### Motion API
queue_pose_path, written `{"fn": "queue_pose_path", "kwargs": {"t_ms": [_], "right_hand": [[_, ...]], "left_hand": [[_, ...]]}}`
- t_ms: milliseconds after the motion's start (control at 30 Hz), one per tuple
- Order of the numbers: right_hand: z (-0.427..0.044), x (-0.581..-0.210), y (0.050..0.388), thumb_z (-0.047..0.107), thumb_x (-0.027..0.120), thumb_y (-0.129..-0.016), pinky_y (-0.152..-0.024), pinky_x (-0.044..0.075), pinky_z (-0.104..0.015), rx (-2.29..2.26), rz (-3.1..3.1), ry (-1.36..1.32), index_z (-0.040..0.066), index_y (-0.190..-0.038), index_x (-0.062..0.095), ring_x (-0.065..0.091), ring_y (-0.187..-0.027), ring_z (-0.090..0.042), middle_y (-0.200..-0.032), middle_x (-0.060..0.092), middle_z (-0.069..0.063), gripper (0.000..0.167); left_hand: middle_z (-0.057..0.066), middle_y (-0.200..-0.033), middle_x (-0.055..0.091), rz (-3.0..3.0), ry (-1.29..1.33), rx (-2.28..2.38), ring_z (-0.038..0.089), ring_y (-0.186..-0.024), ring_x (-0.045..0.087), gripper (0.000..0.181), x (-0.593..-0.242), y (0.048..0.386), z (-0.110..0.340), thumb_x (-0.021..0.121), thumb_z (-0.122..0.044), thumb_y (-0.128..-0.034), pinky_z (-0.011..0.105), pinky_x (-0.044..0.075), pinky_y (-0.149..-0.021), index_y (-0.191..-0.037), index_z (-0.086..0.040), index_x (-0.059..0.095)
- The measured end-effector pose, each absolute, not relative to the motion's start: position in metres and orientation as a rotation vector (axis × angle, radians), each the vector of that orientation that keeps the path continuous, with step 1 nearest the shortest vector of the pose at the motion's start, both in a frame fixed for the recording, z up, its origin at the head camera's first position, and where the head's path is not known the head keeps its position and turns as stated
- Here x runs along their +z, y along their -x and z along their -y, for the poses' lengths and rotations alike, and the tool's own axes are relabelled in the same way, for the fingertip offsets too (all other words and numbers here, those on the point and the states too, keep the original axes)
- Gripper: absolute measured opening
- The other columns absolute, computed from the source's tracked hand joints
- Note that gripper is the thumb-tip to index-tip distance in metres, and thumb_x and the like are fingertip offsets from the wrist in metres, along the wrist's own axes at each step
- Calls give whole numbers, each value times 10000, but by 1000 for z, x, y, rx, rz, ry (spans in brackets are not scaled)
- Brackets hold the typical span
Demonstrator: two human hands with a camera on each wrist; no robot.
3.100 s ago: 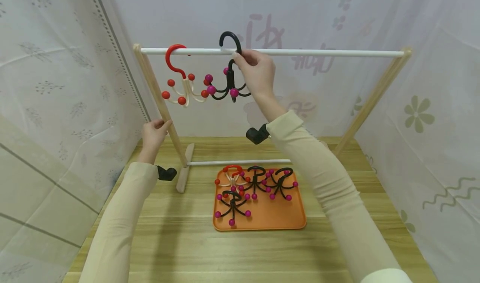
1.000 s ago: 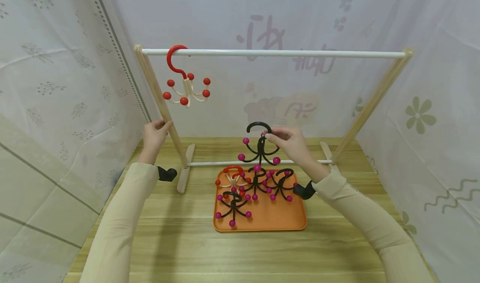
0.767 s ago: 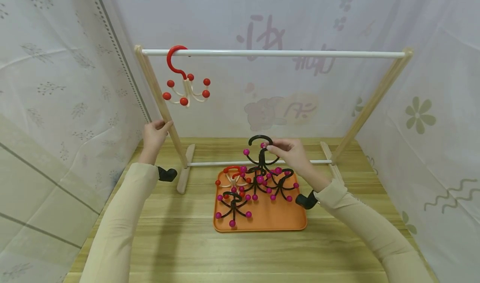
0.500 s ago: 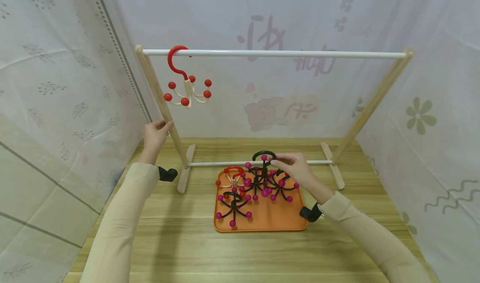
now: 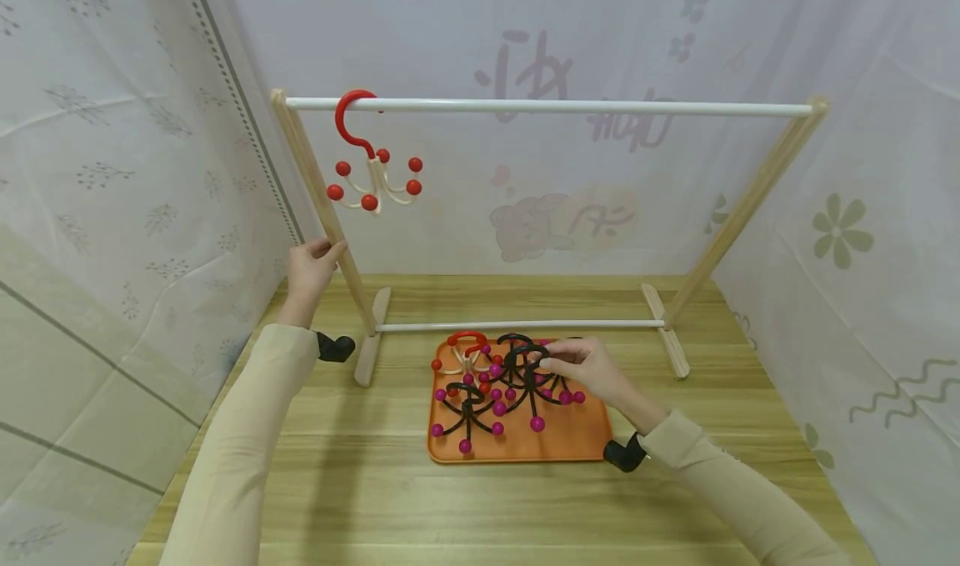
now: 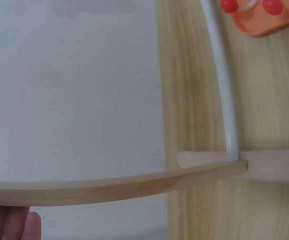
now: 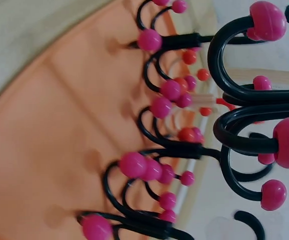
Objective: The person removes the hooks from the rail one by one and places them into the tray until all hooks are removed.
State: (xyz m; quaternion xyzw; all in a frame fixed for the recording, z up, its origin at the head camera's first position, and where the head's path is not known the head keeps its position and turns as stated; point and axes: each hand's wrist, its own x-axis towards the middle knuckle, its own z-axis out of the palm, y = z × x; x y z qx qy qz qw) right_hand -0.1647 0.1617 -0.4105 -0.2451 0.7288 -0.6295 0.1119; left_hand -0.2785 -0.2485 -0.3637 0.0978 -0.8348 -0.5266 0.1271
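My right hand (image 5: 588,370) pinches the hook of a black multi-arm hanger (image 5: 532,380) with pink ball tips, low over the orange tray (image 5: 570,437). In the right wrist view that held hanger (image 7: 264,145) looms close, above the others. Whether it touches the tray, I cannot tell. Behind and beside it lie more black hangers (image 5: 467,416) and one cream hanger with a red hook (image 5: 467,358). My left hand (image 5: 311,272) holds the left wooden post (image 5: 321,207) of a rack; its fingertips (image 6: 32,226) show beside the post in the left wrist view.
A cream hanger with red balls (image 5: 375,178) hangs by its red hook at the left end of the rack's white top rod (image 5: 562,107). Behind the tray runs the lower white rod (image 5: 450,327). The right post (image 5: 738,216) stands on a wooden foot (image 5: 666,333).
My right hand has brought the black hanger down from the top rod to the tray, lowering it further over the last second. The left hand has stayed on the post.
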Motion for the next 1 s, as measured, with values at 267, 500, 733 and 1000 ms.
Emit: {"fn": "queue_pose_path", "kwargs": {"t_ms": [267,500,733,1000], "right_hand": [[-154,-433,157,9,586,-839,-632,498,-291,-1846,-2158,642,-128,-1040,588,596,-716,-126,-967,614,-219,244],[-149,-452,155,32,605,-831,-759,468,-433,-1867,-2180,495,-141,-1066,565,595,-868,-303,-975,603,-238,295],[-150,-457,157,-1,590,-831,-782,433,-480,-1960,-2143,484,-136,-1064,569,565,-901,-369,-996,584,-265,270],[-153,-459,155,12,601,-827,-754,475,-408,-1971,-2279,472,-142,-1040,579,616,-825,-185,-953,614,-223,263]], "left_hand": [[224,-1172,510,2439,-283,-1513,309,-1004,524,530,-363,278,248,541,-323,-875,366,437,-834,-1238,56,466],[221,-1161,520,2439,-267,-1509,305,-981,533,518,-364,278,249,543,-320,-874,360,444,-818,-1229,53,479],[215,-1162,522,2442,-283,-1514,300,-995,529,530,-364,278,249,538,-336,-873,353,443,-824,-1232,50,477],[227,-1162,516,2420,-264,-1544,308,-1000,527,518,-364,278,249,549,-309,-873,363,440,-826,-1225,65,477]]}}
